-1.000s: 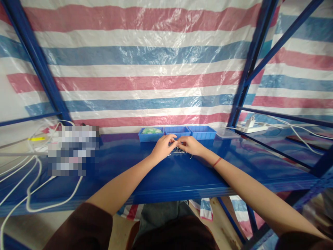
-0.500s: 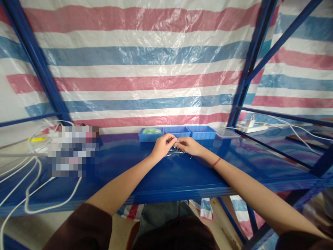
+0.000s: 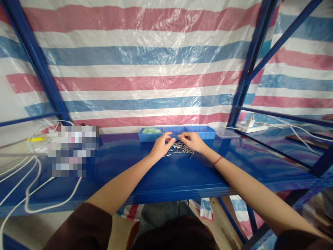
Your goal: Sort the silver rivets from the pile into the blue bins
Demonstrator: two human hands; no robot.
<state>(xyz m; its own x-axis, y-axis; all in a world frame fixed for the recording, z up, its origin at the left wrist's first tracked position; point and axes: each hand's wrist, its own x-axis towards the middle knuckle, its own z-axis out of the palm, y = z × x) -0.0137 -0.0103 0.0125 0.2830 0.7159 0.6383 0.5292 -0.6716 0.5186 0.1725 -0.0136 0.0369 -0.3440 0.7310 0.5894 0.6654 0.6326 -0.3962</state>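
A heap of small metal pins (image 3: 180,149) lies on the blue metal shelf (image 3: 169,177), just in front of three blue bins. My left hand (image 3: 160,146) rests at the heap's left edge, its thumb and fingers pinched together. My right hand (image 3: 194,141) sits at the heap's right edge with its fingers curled in toward the thumb. What either pinch holds is too small to make out. The left bin (image 3: 150,134) holds green pieces; the middle bin (image 3: 177,130) and the right bin (image 3: 203,132) stand beside it, and I cannot see what is in them.
A clear plastic lid (image 3: 228,133) lies right of the bins. A white power strip (image 3: 250,128) with cables sits at the far right. White cables (image 3: 33,189) loop over the shelf's left end beside a blurred patch (image 3: 73,150). Blue frame posts and a striped tarp stand behind.
My hands met fingertip to fingertip above the pins; now they have drawn apart a little, which uncovers the heap between them. The right hand has shifted slightly toward the bins.
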